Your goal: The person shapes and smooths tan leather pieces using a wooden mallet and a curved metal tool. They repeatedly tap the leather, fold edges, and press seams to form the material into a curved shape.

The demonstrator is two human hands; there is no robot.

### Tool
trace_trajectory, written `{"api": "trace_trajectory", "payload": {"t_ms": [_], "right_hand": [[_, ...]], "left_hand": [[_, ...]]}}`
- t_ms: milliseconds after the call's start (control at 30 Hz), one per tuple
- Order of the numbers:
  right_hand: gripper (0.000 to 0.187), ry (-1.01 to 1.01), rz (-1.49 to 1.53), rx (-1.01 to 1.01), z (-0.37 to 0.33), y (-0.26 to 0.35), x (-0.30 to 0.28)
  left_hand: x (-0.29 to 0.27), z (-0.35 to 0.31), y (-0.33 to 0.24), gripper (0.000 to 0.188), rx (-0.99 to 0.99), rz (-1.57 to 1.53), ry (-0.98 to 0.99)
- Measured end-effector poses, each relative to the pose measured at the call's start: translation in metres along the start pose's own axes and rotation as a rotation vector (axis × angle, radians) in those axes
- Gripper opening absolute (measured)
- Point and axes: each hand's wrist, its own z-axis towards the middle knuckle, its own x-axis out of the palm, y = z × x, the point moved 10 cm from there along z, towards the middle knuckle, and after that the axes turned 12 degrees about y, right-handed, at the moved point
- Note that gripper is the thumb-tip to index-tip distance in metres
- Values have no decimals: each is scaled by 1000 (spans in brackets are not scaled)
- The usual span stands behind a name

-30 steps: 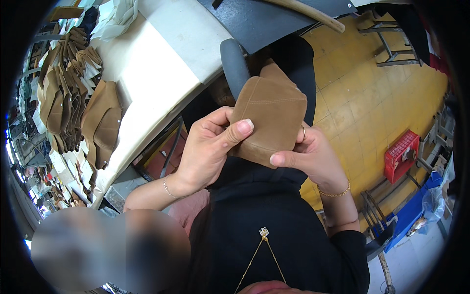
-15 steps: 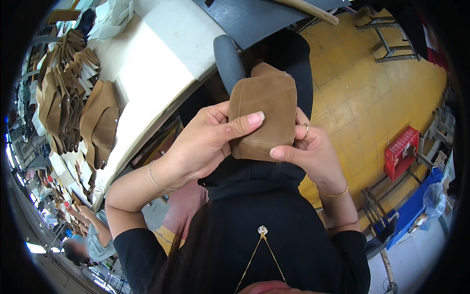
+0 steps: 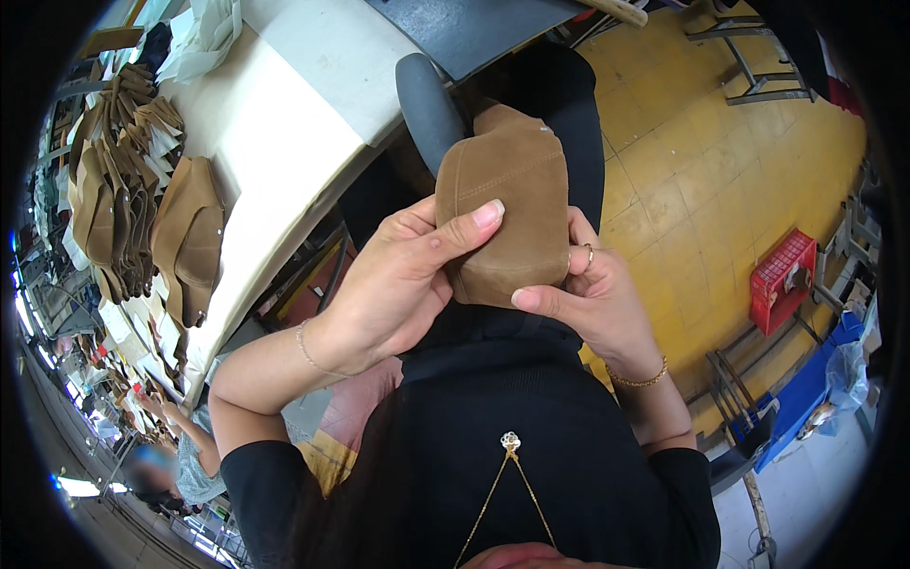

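Observation:
A brown suede shoe upper [image 3: 521,232] with stitched seams is held up in front of my body. My left hand [image 3: 398,266] grips its left side, thumb laid across the outer face and the other fingers hidden behind. Around the lower right edge closes my right hand [image 3: 597,294], its thumb near the bottom rim and a ring on one finger. Just beyond the upper, a rounded dark grey post [image 3: 428,109] rises beside its far left edge.
A pale worktable [image 3: 270,123] runs along the left, bearing a stack of brown uppers [image 3: 114,209] and a separate upper [image 3: 190,247]. A dark grey tabletop [image 3: 464,33] lies ahead. On the right are a red crate [image 3: 783,282] and a metal stool frame [image 3: 754,71]. Another person [image 3: 185,465] works at lower left.
The upper and both hands appear slightly farther left in view, with the grip much the same. The surrounding scene has shifted a little too, as the view moved.

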Motion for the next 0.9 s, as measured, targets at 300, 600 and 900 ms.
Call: {"api": "trace_trajectory", "payload": {"t_ms": [300, 600, 900], "right_hand": [[29, 48, -112, -36, -8, 12, 4], [30, 53, -63, -28, -9, 7, -4], [25, 79, 155, 21, -8, -12, -1]], "left_hand": [[-1, -8, 10, 41, -111, -129, 34], [0, -1, 27, 43, -26, -308, 83], [4, 2, 13, 35, 53, -245, 88]]}}
